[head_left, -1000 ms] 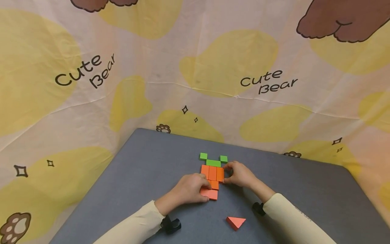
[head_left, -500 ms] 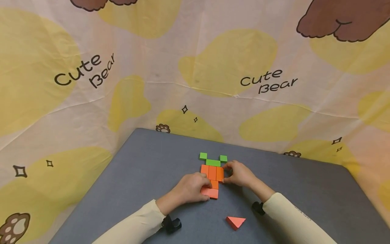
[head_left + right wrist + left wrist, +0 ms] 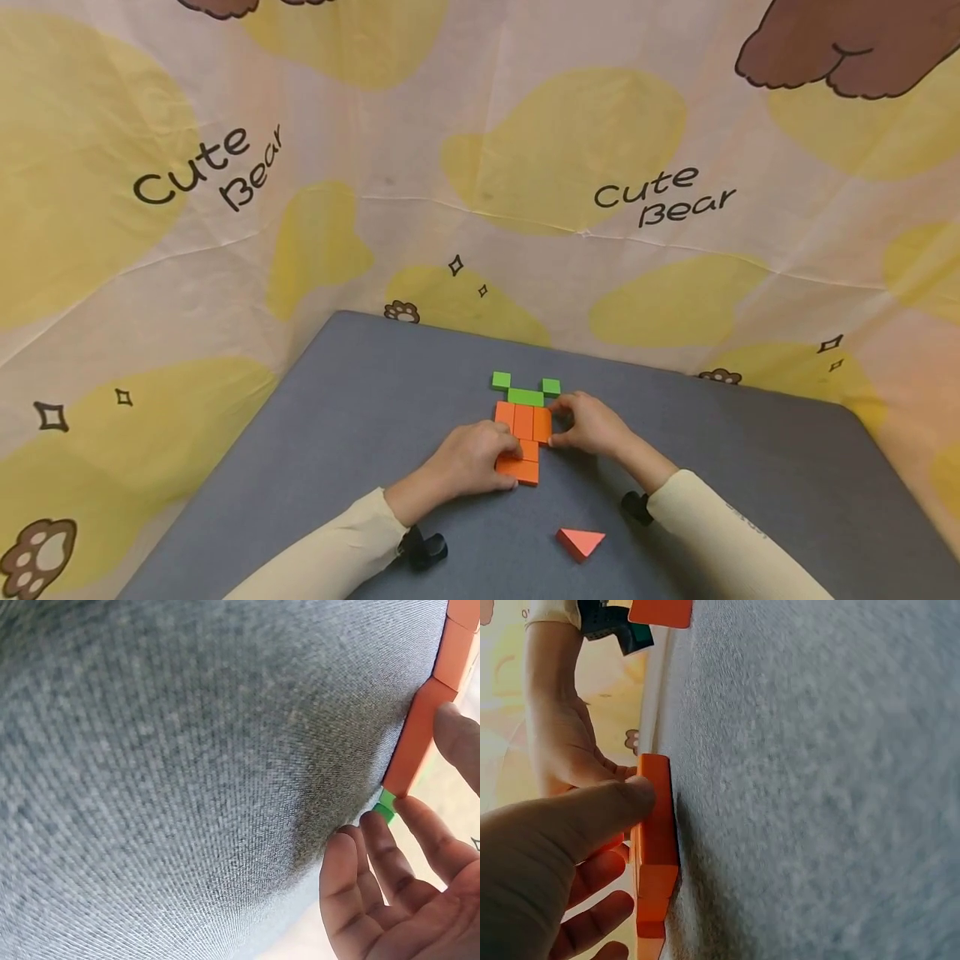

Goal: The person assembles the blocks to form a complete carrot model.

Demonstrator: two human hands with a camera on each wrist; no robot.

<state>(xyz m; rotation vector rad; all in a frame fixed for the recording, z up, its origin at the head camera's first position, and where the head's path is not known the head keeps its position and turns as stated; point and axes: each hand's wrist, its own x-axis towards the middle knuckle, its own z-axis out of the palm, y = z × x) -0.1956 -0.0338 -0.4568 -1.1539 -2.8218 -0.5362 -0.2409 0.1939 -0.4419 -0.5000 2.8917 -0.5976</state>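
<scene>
Flat blocks lie in a joined figure on the table. My left hand [image 3: 472,458] pinches the lowest orange block [image 3: 528,472], its thumb [image 3: 634,799] on the near side in the left wrist view. Above that block, partly hidden by the left fingers, is a small orange block [image 3: 529,450]. Three upright orange blocks [image 3: 523,422] stand side by side above it. My right hand [image 3: 594,427] holds the rightmost orange block [image 3: 542,426] between thumb and index finger at its two ends; its other fingers [image 3: 341,862] are bent loosely in the right wrist view.
A green block [image 3: 526,397] tops the orange ones, with small green blocks [image 3: 501,381] at its upper corners. A coral triangular block [image 3: 581,543] lies apart, nearer the person. Behind the grey table [image 3: 360,367] hangs a printed cloth [image 3: 525,150].
The lowest block has slid slightly up against the small orange block with the left hand on it, and now looks more orange than pink. The right hand stays in place.
</scene>
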